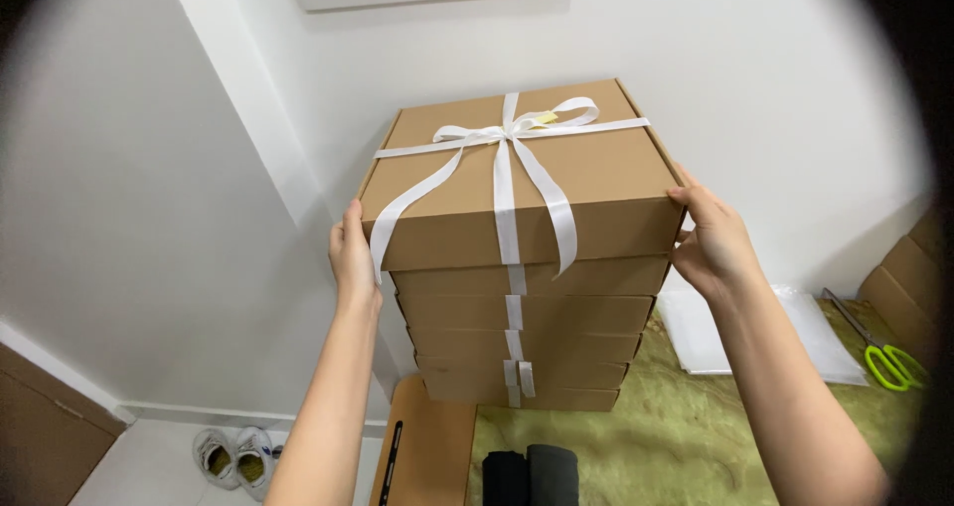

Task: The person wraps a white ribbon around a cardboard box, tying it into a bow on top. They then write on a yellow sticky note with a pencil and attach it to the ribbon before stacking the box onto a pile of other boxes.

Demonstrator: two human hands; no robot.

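Taking the stack of boxes [517, 297] as my landmark and reading from the left: far down to its left, on the floor, I see a pair of white shoes [236, 455]. Closer in, my left hand [350, 257] lies flat against the left wall of the top box [517, 183], thumb up at the lid edge, fingers out of sight behind it; it presses rather than closes around anything. The top box is brown cardboard with a white ribbon [505, 183] tied crosswise in a bow on the lid, its tails hanging down the front. Under it sit four more boxes of the same kind, each with ribbon down its front, resting on the green marbled worktop [676, 436]. All lids are shut, so I cannot tell what is inside. I judge the card stiff but light, the ribbon slippery and easily pulled loose, so the side walls are the place to hold. Below the stack stand two dark rolls [530, 476]. My right hand [711, 243] is spread open against the top box's right wall. Right of the stack lie a clear plastic bag [785, 337], green-handled scissors [889, 362] and more cardboard [909, 287]
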